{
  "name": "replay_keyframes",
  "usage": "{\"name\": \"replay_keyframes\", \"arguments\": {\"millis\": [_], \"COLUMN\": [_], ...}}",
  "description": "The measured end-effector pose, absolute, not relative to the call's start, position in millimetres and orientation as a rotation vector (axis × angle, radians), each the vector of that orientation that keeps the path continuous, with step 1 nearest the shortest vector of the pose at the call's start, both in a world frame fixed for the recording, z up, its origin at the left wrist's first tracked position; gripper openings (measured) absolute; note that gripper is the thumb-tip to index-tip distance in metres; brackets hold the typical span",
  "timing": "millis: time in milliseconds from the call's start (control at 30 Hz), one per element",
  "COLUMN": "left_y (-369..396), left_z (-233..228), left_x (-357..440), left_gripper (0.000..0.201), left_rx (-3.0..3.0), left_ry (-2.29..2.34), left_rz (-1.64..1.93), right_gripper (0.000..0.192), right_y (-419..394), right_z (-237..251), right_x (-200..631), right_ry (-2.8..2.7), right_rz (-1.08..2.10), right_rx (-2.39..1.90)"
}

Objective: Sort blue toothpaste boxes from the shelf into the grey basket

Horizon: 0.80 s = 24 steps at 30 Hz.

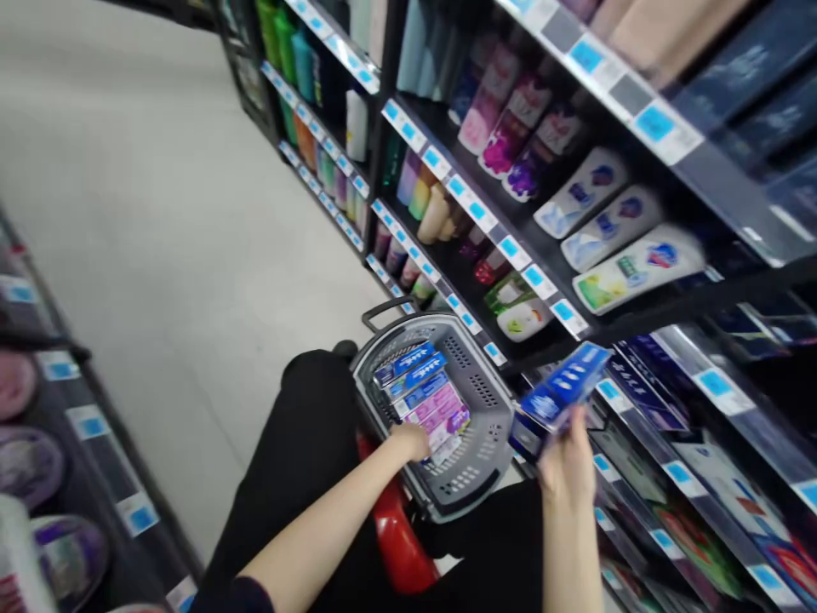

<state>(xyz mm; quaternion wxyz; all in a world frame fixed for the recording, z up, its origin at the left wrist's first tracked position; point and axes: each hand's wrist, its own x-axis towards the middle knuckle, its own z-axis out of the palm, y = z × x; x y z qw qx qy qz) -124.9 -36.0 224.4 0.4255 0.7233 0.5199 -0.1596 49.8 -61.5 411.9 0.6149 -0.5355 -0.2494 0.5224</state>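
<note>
Shop aisle here, pale floor running off to the upper left, and dark shelves [638,111] packed with bottles and price tags up the right side. The landmark is the grey shopping basket [485,443] sitting low in the middle, right in front of the person's dark-clothed legs.

The right hand [568,468] is just right of the basket, level with its right rim, fingers [578,426] wrapped around the near end of a blue toothpaste box [565,387]. The box's long axis slants up and to the right, pointing away from the basket toward the shelves (it's a bit motion-blurred, so no reading the label).

The left hand [412,441] is down inside the basket at its near-left part, resting on the stacked boxes [425,400] already lying there. Can't tell if those fingers are curled round one or just flat on top. So the left hand is the one in the basket, while the held box sits just outside its right edge.
</note>
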Motion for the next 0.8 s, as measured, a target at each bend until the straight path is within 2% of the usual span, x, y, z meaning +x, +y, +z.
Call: {"name": "replay_keyframes", "arguments": {"millis": [167,367,567,800], "left_y": [-45.1,-49.1,-50.3,-45.8], "left_z": [221.2,222.1,223.5,217.5], "left_x": [-111.2,-94.2,-86.6,-86.2], "left_gripper": [0.050,0.057,0.062,0.085], "left_rx": [1.751,1.701,1.690,1.555], "left_ry": [1.296,1.280,1.329,1.425], "left_rz": [-0.510,-0.491,-0.384,-0.305], "right_gripper": [0.028,0.028,0.034,0.028], "right_y": [-14.0,37.7,68.7,93.7], "right_z": [306.4,211.8,142.7,94.8], "right_x": [-12.8,-52.8,-77.0,-84.2], "right_ry": [-0.388,-0.299,-0.339,-0.370], "right_rz": [1.483,1.561,1.688,1.716], "right_rx": [-1.391,-1.766,-1.916,-2.034]}}
